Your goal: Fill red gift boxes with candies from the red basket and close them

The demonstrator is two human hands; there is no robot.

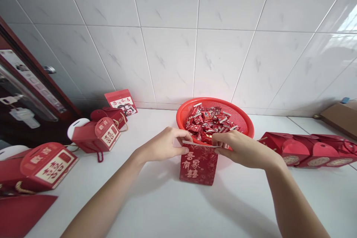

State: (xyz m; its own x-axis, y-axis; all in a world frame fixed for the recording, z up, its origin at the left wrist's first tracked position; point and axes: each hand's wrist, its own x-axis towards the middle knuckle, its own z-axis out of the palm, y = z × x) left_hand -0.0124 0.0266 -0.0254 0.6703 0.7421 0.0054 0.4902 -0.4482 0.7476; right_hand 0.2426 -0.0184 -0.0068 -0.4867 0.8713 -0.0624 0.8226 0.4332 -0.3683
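A red paper box with pale characters stands upright on the white surface, in front of a red plastic basket. Wrapped candies in red wrappers lie inside the basket. My left hand pinches the box's top edge at its left corner, fingers behind and thumb in front. At the right corner of the same edge, my right hand grips with bent fingers. A thin white edge shows along the top between both hands. The inside of the box is hidden.
Red gift boxes with cord handles stand at the left, and a red card leans by the tiled wall. More red boxes form a row at the right, near a cardboard box. A dark door is at far left.
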